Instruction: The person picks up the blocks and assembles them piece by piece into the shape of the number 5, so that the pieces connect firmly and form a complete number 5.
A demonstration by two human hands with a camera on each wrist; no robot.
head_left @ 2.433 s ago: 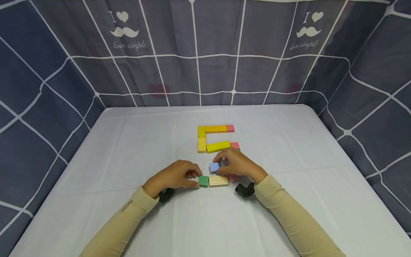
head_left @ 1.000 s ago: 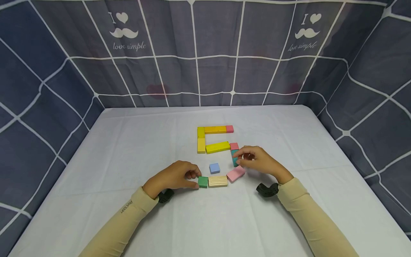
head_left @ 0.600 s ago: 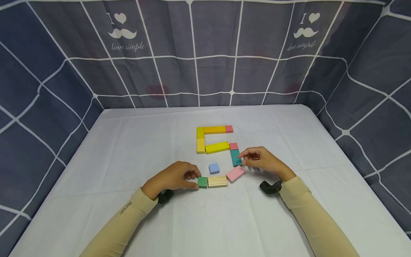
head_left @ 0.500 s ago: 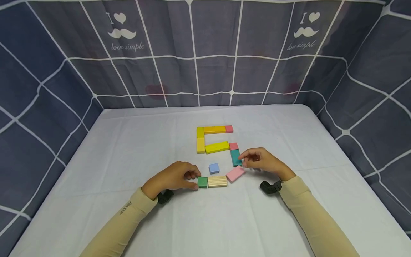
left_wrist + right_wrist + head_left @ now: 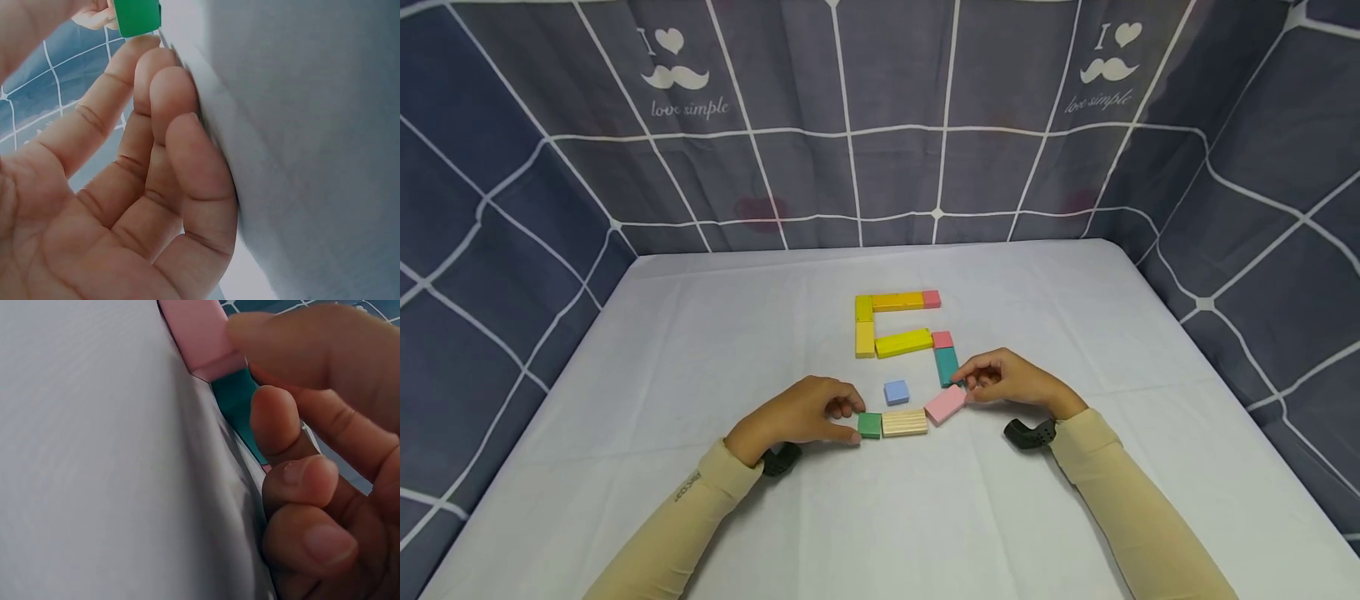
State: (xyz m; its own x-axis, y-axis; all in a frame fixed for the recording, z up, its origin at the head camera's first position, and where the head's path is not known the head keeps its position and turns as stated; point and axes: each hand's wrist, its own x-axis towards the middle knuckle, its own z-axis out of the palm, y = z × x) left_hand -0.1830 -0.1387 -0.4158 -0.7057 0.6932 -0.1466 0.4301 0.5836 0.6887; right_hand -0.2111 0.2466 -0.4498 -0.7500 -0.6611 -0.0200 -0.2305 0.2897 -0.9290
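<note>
My left hand (image 5: pixel 805 412) has thumb and index finger at the left corners of a small green block (image 5: pixel 869 425), pinching it against the white cloth. In the left wrist view the index fingertip meets the green block (image 5: pixel 137 17); the other fingers curl beneath. My right hand (image 5: pixel 1011 383) pinches the right end of a tilted pink block (image 5: pixel 945 405) between thumb and index finger. In the right wrist view the thumb presses the pink block (image 5: pixel 197 334), beside a teal block (image 5: pixel 237 403). A ridged natural-wood block (image 5: pixel 905 422) lies between the green and pink ones.
A small blue block (image 5: pixel 897 392) lies inside the curve of blocks. Farther back, yellow blocks (image 5: pixel 903 343), an orange block (image 5: pixel 897 302) and two small red-pink blocks (image 5: pixel 942 339) continue the line. A dark checked curtain (image 5: pixel 887 175) stands around the table (image 5: pixel 737 317).
The blue block was set down by my right hand, which moved right to the teal block and now grips the pink block. My left hand stays at the green block.
</note>
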